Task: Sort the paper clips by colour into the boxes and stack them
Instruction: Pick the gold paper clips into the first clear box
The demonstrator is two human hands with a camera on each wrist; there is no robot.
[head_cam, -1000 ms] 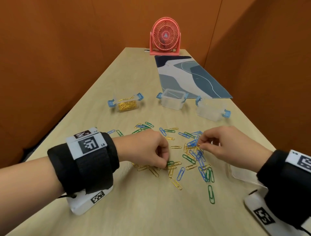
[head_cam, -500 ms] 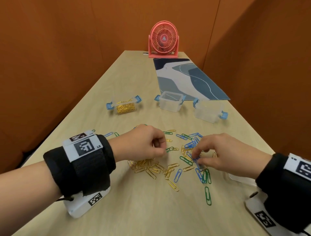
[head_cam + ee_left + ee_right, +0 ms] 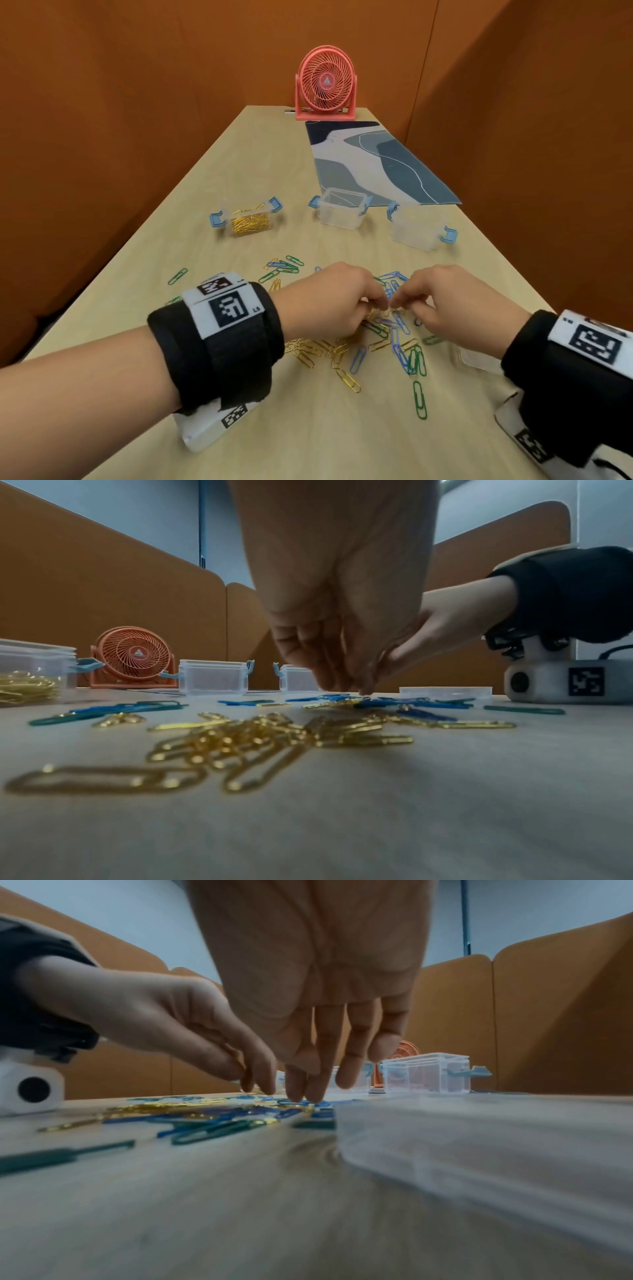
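Black wrist band (image 3: 219, 339), white tag with square code and the letters "LS"; similar code tags on the right wrist. White triangle mark at the hub of the pink fan (image 3: 325, 82), far end of the wooden table (image 3: 308, 438), beside a blue-grey patterned mat (image 3: 376, 164).

Left hand (image 3: 329, 301): fingers curled, tips pinched on the gold paper clips (image 3: 310, 349) at the middle of the heap. Right hand (image 3: 455, 305): fingertips down on the blue paper clips (image 3: 399, 346), almost meeting the left; grip or mere touch, cannot tell. Green paper clips (image 3: 419, 399) strewn among them.

Beyond the heap, three clear boxes with blue latches: left box (image 3: 250, 222) part-filled with gold clips, middle box (image 3: 340, 214) and right box (image 3: 416, 231) apparently empty. Clear lid (image 3: 479, 1137) flat beside the right wrist, blocking much of that wrist's view.
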